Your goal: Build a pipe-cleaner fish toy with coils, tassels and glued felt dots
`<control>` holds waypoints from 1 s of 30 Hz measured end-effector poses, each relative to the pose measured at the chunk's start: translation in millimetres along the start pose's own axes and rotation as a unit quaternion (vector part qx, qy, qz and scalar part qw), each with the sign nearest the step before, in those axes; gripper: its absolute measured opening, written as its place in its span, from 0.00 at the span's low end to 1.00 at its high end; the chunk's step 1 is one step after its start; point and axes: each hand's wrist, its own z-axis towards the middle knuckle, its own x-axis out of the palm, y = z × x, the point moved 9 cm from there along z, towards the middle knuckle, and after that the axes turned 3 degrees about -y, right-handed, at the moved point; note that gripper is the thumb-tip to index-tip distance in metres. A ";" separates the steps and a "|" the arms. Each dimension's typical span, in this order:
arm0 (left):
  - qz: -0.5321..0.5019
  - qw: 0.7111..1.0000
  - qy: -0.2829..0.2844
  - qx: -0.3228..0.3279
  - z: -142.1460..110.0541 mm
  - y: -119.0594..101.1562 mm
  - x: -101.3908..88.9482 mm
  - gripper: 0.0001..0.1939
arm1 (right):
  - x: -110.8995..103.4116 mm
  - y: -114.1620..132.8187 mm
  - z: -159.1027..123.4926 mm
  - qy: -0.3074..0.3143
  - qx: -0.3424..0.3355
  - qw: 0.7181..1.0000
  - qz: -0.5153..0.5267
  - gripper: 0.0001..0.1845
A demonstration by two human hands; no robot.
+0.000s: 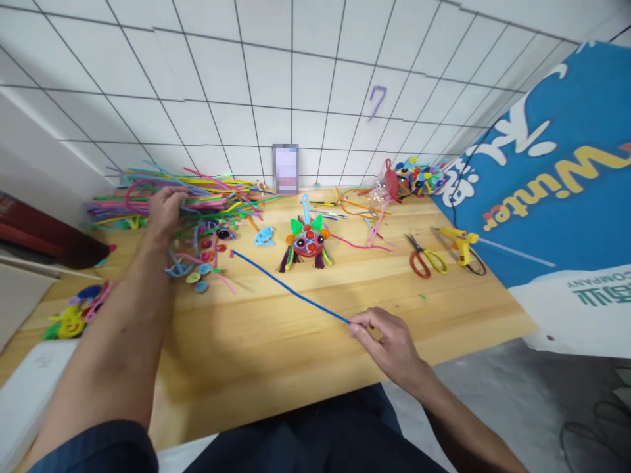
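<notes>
My right hand (387, 338) pinches one end of a blue pipe cleaner (296, 293), which slants away to the upper left over the table. At the back left, my left hand (167, 205) reaches down into a heap of many-coloured pipe cleaners (217, 197). Its fingers are bent, but the tips are hidden, so I cannot tell what they grip. Beyond the blue pipe cleaner lies a red animal-face ornament (309, 243) with green ears, dark tassels and a light blue loop. A light blue coiled pipe-cleaner piece (265, 236) sits left of it.
Buttons (201, 286) and small red pieces lie near my left forearm. Scissors (424, 257) and a yellow glue gun (459, 244) are at the right. A phone (286, 169) leans on the tiled wall. More colourful ornaments (421, 177) stand at the back right; a white box (37, 394) is front left.
</notes>
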 end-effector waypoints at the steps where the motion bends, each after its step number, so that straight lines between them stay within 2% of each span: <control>1: -0.015 1.000 -0.007 -0.015 5.5 -1.9 -8.0 0.22 | -4.0 -5.3 -3.0 -0.001 0.014 1.000 0.004 0.08; 4: -0.104 0.990 -0.042 -0.082 23.1 -3.2 -38.5 0.20 | -11.6 -19.1 -10.3 -0.002 0.041 0.999 0.019 0.08; 6: -0.194 0.970 -0.071 -0.130 31.1 -4.7 -60.5 0.16 | -12.9 -25.5 -14.1 0.001 0.047 0.998 0.029 0.09; 7: -0.222 0.962 -0.081 -0.134 33.4 -10.7 -71.8 0.14 | -12.6 -28.3 -15.9 0.002 0.049 0.998 0.033 0.08; 10: -0.225 0.965 -0.081 -0.107 25.1 -50.1 -101.2 0.13 | -9.7 -34.3 -20.7 0.007 0.054 0.998 0.045 0.09; 12: -0.184 0.981 -0.032 -0.060 2.1 -94.9 -108.4 0.16 | -6.3 -36.7 -23.3 0.014 0.054 0.997 0.054 0.09; 14: -0.150 0.987 0.060 0.016 -39.2 -150.3 -101.5 0.19 | -2.9 -38.6 -25.1 0.024 0.051 0.996 0.062 0.09; 15: -0.135 0.977 0.149 0.065 -69.3 -179.9 -87.8 0.20 | -1.6 -39.2 -25.6 0.027 0.049 0.996 0.066 0.09; 16: -0.123 0.960 0.223 0.111 -103.7 -206.1 -75.2 0.21 | -0.5 -39.6 -25.9 0.029 0.046 0.996 0.069 0.09; 18: -0.082 0.901 0.376 0.201 -183.4 -246.0 -45.1 0.21 | 0.8 -38.7 -26.3 0.032 0.038 0.996 0.074 0.09; 20: -0.035 0.831 0.478 0.284 -258.3 -266.6 -18.9 0.23 | 1.4 -35.5 -27.0 0.031 0.029 0.996 0.076 0.09; 21: -0.033 0.807 0.495 0.322 -286.3 -273.3 -10.2 0.22 | 1.3 -33.4 -27.5 0.030 0.025 0.996 0.076 0.09; 23: -0.031 0.776 0.518 0.359 -322.2 -275.2 5.2 0.13 | 0.3 -29.8 -28.0 0.030 0.019 0.996 0.076 0.09; 24: -0.040 0.767 0.528 0.364 -330.0 -273.1 10.2 0.13 | -0.9 -29.2 -27.5 0.031 0.016 0.996 0.076 0.08; 26: -0.060 0.775 0.516 0.360 -321.3 -265.9 11.6 0.17 | -5.7 -32.9 -22.2 0.033 0.008 0.997 0.072 0.06; 28: -0.062 0.810 0.470 0.345 -284.8 -253.6 3.7 0.15 | -15.0 -46.5 -8.1 0.023 0.006 0.998 0.052 0.06; 30: -0.019 0.864 0.396 0.310 -228.8 -233.7 -8.5 0.13 | -26.5 -69.3 16.5 0.000 0.012 1.000 0.007 0.07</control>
